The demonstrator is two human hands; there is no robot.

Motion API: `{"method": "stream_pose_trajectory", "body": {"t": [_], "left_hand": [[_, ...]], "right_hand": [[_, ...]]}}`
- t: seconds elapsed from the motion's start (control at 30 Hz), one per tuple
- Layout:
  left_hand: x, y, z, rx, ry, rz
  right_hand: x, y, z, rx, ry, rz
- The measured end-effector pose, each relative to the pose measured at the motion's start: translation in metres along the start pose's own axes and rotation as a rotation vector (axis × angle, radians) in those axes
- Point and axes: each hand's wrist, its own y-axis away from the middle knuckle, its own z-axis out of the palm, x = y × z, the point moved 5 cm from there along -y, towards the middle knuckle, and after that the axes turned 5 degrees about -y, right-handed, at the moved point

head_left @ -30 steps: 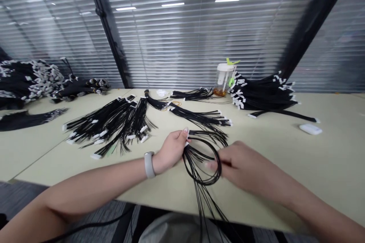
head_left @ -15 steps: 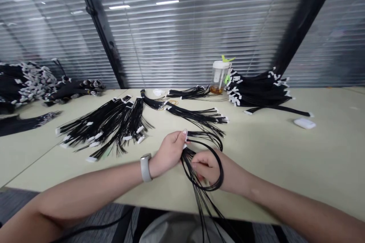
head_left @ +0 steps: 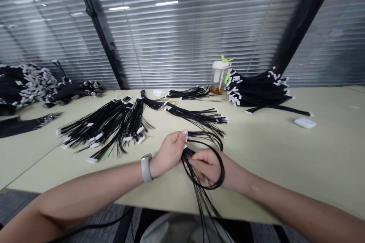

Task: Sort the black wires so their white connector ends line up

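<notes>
My left hand (head_left: 171, 150), with a grey band on its wrist, is closed on the white-connector end of a black wire harness (head_left: 203, 193). Thumb and fingers pinch the white connectors. Some wires curve in a loop from there, and others hang down past the table's front edge. My right hand (head_left: 208, 163) reaches through the loop, thumb and index finger pinched together at the wires just below the connectors. Its other fingers are curled. Just beyond my hands lies another bundle of black wires (head_left: 196, 113) with white connectors.
Several wire harnesses (head_left: 105, 125) spread over the table's left side. Piles of black cables stand at the far left (head_left: 28, 83) and back right (head_left: 256, 89). A lidded cup (head_left: 219, 78) with brown liquid stands at the back. A white case (head_left: 305, 122) lies at right.
My right hand has shifted slightly left and up toward the connectors, its finger and thumb still pinched. My left hand holds nearly the same place.
</notes>
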Motion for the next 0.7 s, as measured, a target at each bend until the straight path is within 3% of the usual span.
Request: {"method": "stream_pose_trajectory", "body": {"t": [0.17,0.37,0.53,0.7], "left_hand": [[0.004,0.000,0.001,-0.019,-0.040,0.017],[0.015,0.003,-0.005,-0.016,-0.269,0.204],[0.011,-0.001,-0.007,-0.038,-0.270,0.159],[0.012,0.000,-0.006,-0.032,-0.305,0.164]], "right_hand": [[0.000,-0.001,0.000,0.016,0.020,-0.042],[0.003,-0.002,-0.002,0.022,0.044,-0.039],[0.004,-0.004,-0.002,0.041,0.239,-0.117],[0.001,-0.004,0.000,0.032,0.292,-0.134]]}}
